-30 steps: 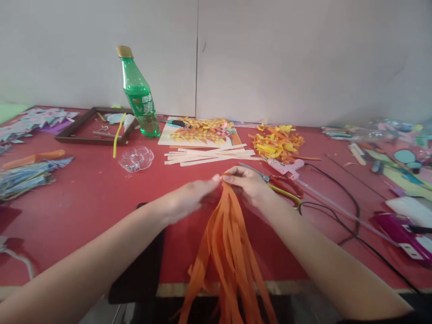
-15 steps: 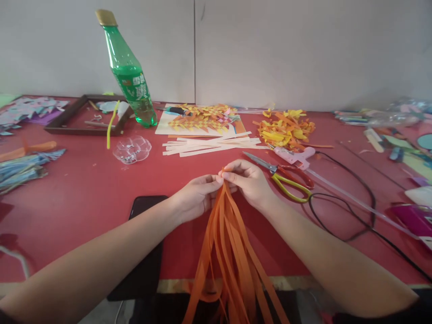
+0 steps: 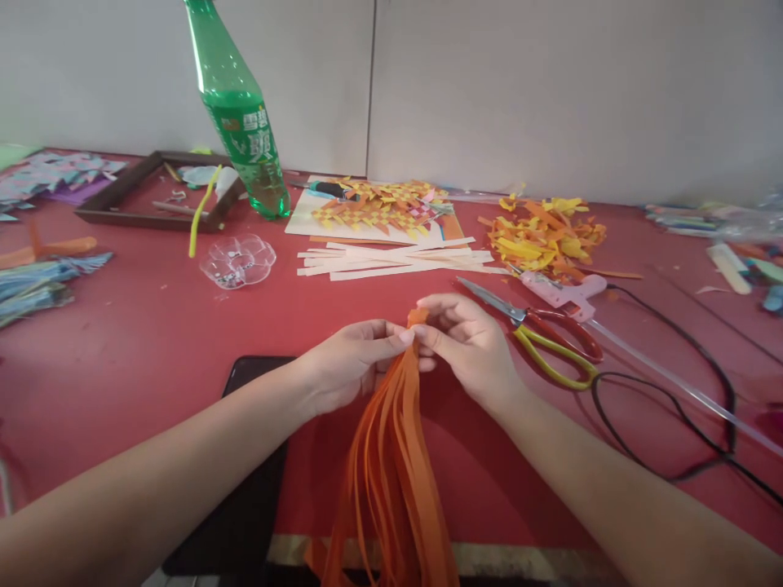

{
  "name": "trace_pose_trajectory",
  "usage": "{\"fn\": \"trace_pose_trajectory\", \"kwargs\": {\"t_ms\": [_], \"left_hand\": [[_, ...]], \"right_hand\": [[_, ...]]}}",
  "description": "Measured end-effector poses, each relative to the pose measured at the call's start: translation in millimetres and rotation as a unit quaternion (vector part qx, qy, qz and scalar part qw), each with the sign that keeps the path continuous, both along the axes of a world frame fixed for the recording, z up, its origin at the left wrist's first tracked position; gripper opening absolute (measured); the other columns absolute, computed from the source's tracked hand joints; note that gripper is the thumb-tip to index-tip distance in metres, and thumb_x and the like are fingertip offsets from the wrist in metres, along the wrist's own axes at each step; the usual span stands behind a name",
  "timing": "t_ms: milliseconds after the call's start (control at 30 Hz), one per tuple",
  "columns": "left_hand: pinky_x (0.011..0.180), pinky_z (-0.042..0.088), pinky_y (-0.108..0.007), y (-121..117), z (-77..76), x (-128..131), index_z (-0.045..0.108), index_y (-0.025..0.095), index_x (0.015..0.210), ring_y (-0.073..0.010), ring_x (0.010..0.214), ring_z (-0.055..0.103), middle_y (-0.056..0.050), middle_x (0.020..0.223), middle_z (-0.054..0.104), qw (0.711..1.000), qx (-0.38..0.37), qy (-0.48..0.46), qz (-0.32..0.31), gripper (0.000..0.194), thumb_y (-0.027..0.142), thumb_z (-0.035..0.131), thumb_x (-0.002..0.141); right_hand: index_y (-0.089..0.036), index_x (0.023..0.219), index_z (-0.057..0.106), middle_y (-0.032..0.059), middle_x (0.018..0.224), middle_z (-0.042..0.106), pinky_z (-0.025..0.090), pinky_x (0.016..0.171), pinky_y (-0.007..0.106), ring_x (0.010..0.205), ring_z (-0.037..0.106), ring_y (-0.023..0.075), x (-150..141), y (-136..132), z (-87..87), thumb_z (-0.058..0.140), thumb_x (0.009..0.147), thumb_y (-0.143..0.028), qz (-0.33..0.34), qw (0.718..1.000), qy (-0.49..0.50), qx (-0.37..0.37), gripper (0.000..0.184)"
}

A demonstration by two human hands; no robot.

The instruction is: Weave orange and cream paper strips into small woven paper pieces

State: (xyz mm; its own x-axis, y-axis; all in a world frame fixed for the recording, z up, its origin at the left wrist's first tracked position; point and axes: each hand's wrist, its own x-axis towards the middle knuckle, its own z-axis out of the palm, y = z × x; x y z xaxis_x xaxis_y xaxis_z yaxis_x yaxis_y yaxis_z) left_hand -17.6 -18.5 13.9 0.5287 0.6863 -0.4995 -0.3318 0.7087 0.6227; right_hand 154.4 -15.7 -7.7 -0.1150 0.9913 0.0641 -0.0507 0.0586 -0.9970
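The left hand (image 3: 351, 363) and right hand (image 3: 474, 350) pinch the orange strips (image 3: 400, 432) (probably light, limp and easily creased) near their gathered top, likely the best hold, above the red table (image 3: 152, 350).

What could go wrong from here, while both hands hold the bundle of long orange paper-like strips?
The orange strips are pinched only near the top by the left hand and right hand; some might slip if the grip loosens. Their lower ends hang past the edge of the red table and may snag. Metal scissors with red and yellow handles lie beside the right hand, which could bump them.
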Motion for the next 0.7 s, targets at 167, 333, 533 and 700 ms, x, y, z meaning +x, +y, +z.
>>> {"fn": "trace_pose_trajectory", "kwargs": {"t_ms": [167,333,533,700], "left_hand": [[0.070,0.055,-0.020,-0.9,-0.3,-0.3,0.061,0.012,0.075,-0.0133,0.077,0.072,-0.009,0.079,0.074,1.000,-0.015,-0.006,0.021,0.016,0.013,0.058,0.090],[0.069,0.054,-0.019,-1.1,-1.5,-1.2,0.060,0.013,0.073,-0.0128,0.076,0.072,-0.007,0.076,0.074,1.000,0.001,-0.011,0.013,0.015,0.016,0.065,0.086],[0.066,0.050,-0.016,-2.1,-1.7,-1.3,0.058,0.014,0.076,-0.0137,0.079,0.072,-0.006,0.079,0.073,0.999,0.045,0.023,0.014,0.021,0.026,0.074,0.079],[0.068,0.049,-0.019,-3.4,-2.2,-1.0,0.056,0.015,0.078,-0.0142,0.078,0.071,-0.005,0.079,0.072,0.995,0.092,0.044,0.007,0.028,0.034,0.076,0.077]], "right_hand": [[-0.025,0.094,0.058,-0.0019,0.086,0.062,0.056,0.063,0.024,0.073,0.063,0.0111,-1.8,-3.3,3.9,0.078,0.073,-0.031,-0.043,0.997,-0.028,0.056,0.029],[-0.022,0.084,0.062,-0.0004,0.078,0.067,0.058,0.061,0.027,0.067,0.066,0.0130,-2.1,-6.3,6.9,0.075,0.076,-0.036,-0.043,0.994,-0.080,0.063,0.020],[-0.021,0.083,0.064,0.0002,0.075,0.070,0.059,0.057,0.026,0.063,0.067,0.0134,-1.2,-7.4,6.3,0.076,0.075,-0.036,-0.050,0.995,-0.071,0.051,0.022],[-0.021,0.083,0.064,-0.0005,0.072,0.069,0.060,0.057,0.026,0.061,0.067,0.0133,-1.7,-9.1,5.9,0.077,0.075,-0.036,-0.057,0.995,-0.057,0.054,0.022]]}}
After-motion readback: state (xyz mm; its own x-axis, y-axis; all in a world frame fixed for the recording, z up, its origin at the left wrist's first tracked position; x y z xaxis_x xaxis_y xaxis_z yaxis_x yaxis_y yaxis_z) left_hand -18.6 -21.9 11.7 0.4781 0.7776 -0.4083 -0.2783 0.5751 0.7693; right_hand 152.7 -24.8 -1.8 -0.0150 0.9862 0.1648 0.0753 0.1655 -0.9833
